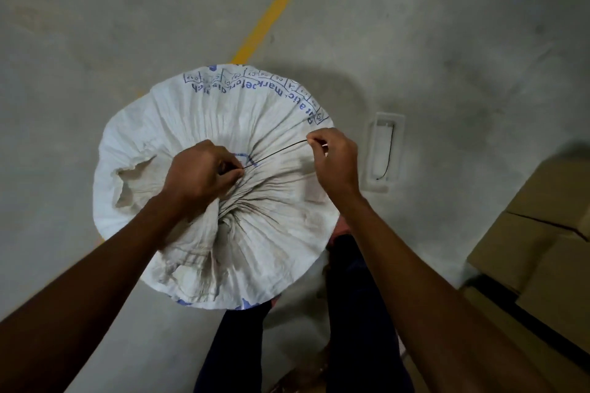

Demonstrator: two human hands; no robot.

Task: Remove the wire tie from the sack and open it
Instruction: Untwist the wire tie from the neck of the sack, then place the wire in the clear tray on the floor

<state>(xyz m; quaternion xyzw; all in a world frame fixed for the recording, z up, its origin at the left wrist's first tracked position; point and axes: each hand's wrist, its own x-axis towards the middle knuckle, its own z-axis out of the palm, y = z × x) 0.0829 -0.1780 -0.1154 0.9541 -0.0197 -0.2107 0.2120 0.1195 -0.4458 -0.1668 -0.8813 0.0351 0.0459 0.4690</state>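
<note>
The white sack (223, 175) stands on the concrete floor (95, 25) in front of the person's legs. The left hand (201, 174) is closed around the bunched neck. The right hand (333, 158) pinches one end of the thin dark wire (277, 151), which runs taut back to the left grip. Beyond lies a yellow line (281, 0).

Sack (242, 124) stands on floor (95, 25), frame centre. Tray (383, 150) on floor at 3 o'clock of sack, near it. Boxes (542, 233) at 4 o'clock, farther out. Floor line (281, 3) runs from sack toward 1 o'clock. Legs (351, 313) at 6 o'clock.
</note>
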